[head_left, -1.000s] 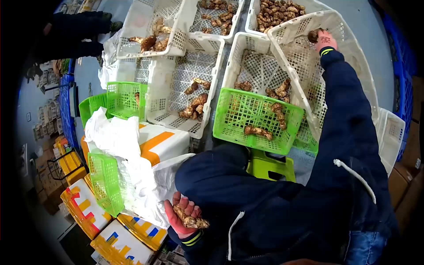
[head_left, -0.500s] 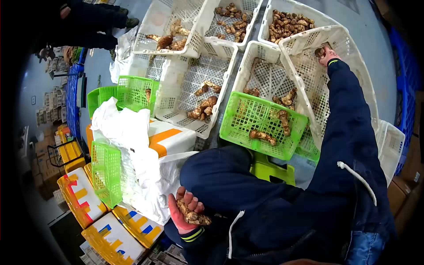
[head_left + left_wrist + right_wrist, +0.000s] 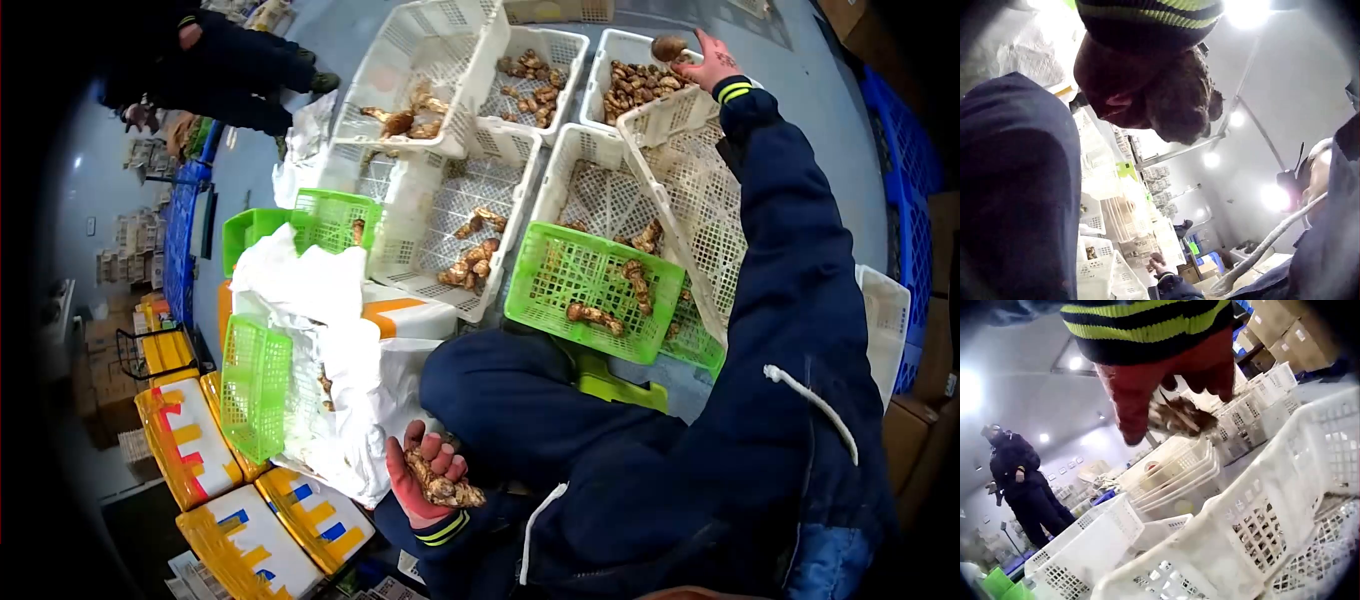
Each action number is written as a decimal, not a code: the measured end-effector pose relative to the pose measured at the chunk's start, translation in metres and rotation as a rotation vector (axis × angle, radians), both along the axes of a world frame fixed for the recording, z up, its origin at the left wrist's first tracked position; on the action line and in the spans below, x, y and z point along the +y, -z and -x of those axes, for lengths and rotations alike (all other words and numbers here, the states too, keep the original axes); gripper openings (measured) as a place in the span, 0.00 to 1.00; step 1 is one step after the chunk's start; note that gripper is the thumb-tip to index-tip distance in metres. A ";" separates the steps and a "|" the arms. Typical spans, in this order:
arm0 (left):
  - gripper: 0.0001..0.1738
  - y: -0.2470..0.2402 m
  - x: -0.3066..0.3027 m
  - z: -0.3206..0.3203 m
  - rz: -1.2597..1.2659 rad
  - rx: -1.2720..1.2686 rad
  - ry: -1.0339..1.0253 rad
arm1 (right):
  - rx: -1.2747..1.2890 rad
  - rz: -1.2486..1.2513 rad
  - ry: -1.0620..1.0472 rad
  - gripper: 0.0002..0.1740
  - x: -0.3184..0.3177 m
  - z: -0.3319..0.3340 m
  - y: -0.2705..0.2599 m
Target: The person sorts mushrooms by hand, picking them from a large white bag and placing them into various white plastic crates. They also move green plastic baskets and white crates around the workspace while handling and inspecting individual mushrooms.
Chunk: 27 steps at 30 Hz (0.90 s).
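Note:
My left hand (image 3: 408, 490) is palm up beside the left knee, its fingers curled round a long knobbly brown mushroom (image 3: 450, 490). The left wrist view shows the mushroom (image 3: 1182, 100) dark against the lights. My right arm is stretched far forward, and the right hand (image 3: 712, 66) pinches a round-capped mushroom (image 3: 668, 48) over a white crate (image 3: 590, 105) full of small mushrooms (image 3: 635, 90). From the right wrist, the mushroom (image 3: 1179, 417) shows between thumb and fingers, above the crate walls.
A tilted white crate (image 3: 690, 190) lies under my right forearm. A green basket (image 3: 540, 285) with two mushrooms stands before my knees. More white crates (image 3: 425, 250) hold scattered mushrooms. Left are white cloth (image 3: 320, 290) and taped boxes (image 3: 250, 540). A person (image 3: 1022, 475) stands beyond.
The right hand has lifted its mushroom out of the tilted white crate and moved forward and left over the full crate. The left hand keeps its mushroom. The head view has shifted.

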<state>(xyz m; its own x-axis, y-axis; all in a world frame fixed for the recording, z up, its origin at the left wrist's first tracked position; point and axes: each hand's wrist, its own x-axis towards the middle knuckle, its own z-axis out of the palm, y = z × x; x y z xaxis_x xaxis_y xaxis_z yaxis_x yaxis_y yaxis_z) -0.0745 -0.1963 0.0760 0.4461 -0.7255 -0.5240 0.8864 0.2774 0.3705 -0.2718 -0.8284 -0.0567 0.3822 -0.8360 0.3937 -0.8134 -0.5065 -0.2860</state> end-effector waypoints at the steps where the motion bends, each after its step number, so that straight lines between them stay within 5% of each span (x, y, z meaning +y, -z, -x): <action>1: 0.25 -0.004 0.005 0.000 0.019 -0.025 -0.010 | -0.030 0.035 -0.087 0.42 0.004 0.000 -0.002; 3: 0.25 -0.013 0.009 0.002 -0.001 -0.048 -0.055 | -0.002 -0.223 -0.160 0.38 0.017 0.007 0.021; 5: 0.24 -0.012 0.014 0.000 -0.105 -0.145 -0.047 | -0.096 -0.553 -0.192 0.38 0.106 0.022 0.024; 7: 0.24 -0.008 0.008 0.002 -0.050 -0.054 -0.024 | -0.042 -0.384 -0.232 0.42 0.202 0.060 0.042; 8: 0.23 -0.007 0.007 0.003 -0.002 0.030 -0.027 | 0.216 -0.419 -0.092 0.44 0.248 0.072 0.040; 10: 0.23 -0.007 0.009 0.005 0.020 -0.002 0.009 | 0.294 -0.571 -0.002 0.45 0.312 0.101 0.051; 12: 0.24 -0.009 0.017 0.006 0.067 -0.062 0.049 | 0.279 -0.777 0.176 0.34 0.339 0.123 0.087; 13: 0.24 -0.011 0.018 0.008 0.076 -0.069 0.056 | 0.457 -0.643 0.178 0.26 0.345 0.139 0.117; 14: 0.24 -0.013 0.020 0.010 0.067 -0.052 0.030 | 0.445 -0.637 0.180 0.26 0.343 0.149 0.124; 16: 0.25 -0.022 0.025 0.012 0.057 -0.047 -0.009 | 0.336 -0.158 0.193 0.20 0.337 0.154 0.129; 20: 0.25 -0.029 0.029 0.016 -0.005 -0.111 -0.024 | 0.271 -0.064 0.286 0.18 0.259 0.187 0.098; 24: 0.25 -0.032 0.031 0.019 0.046 -0.151 0.054 | 0.226 -0.259 0.489 0.23 0.166 0.217 0.038; 27: 0.26 -0.033 0.032 0.019 -0.039 -0.203 0.037 | 0.340 -0.444 0.623 0.29 0.073 0.268 0.047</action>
<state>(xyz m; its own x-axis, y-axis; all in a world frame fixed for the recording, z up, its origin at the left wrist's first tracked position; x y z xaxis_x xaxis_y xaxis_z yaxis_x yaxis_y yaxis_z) -0.0939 -0.1642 0.1087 0.5186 -0.7245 -0.4541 0.8019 0.2278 0.5523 -0.5401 -0.7554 -0.1036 -0.1628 -0.9838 -0.0749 -0.9853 0.1661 -0.0409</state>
